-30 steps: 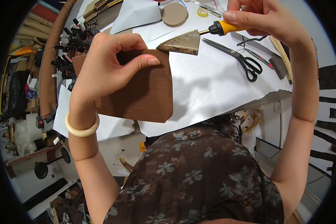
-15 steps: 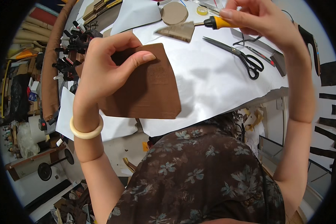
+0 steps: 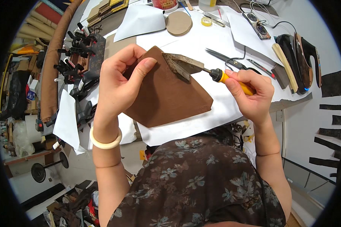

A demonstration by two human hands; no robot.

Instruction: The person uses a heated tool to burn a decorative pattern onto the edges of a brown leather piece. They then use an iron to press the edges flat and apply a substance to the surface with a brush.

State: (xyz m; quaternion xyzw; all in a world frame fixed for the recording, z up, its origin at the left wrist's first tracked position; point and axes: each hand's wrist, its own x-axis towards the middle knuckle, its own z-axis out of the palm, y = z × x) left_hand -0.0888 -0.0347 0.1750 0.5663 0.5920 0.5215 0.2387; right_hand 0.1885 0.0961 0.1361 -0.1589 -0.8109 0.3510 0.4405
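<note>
My left hand grips a brown leather-like panel by its upper left edge, thumb on top and fingers behind. The panel is held tilted above the white-covered table. My right hand is closed round the yellow handle of a small iron-like tool, which has a black collar and a stained, wedge-shaped metal head. That head lies across the panel's upper right edge, close to my left thumb; whether it presses on the surface I cannot tell. Black-handled scissors lie partly hidden behind my right hand.
White paper covers the table. A round beige disc, a yellow tape roll and a power strip lie toward the back. A red-tipped pen-like tool is at right, near a black appliance. Black clamps crowd the left.
My right hand has come down and nearer with the yellow-handled tool, bringing its metal head over the panel. My left hand has shifted right and turned the panel.
</note>
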